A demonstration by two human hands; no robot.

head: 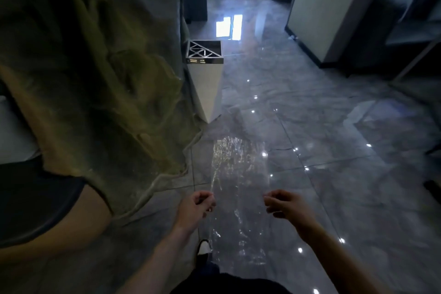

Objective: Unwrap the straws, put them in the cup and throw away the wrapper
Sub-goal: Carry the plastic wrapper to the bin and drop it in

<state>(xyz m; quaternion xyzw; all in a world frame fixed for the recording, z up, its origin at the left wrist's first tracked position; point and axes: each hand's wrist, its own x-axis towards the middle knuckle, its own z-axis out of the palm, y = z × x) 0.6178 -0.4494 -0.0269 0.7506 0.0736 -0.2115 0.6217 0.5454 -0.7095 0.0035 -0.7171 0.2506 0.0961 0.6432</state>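
Observation:
A clear plastic wrapper is stretched flat between my two hands, low in the middle of the head view, above the glossy grey floor. My left hand pinches its left edge and my right hand pinches its right edge. The sheet glints and runs both away from me and down toward my legs. No straws and no cup are in view.
A tall white square bin with a metal lattice top stands on the floor ahead, left of centre. Another person in an olive shirt fills the left side. White partitions and dark furniture line the right; tiled floor runs ahead.

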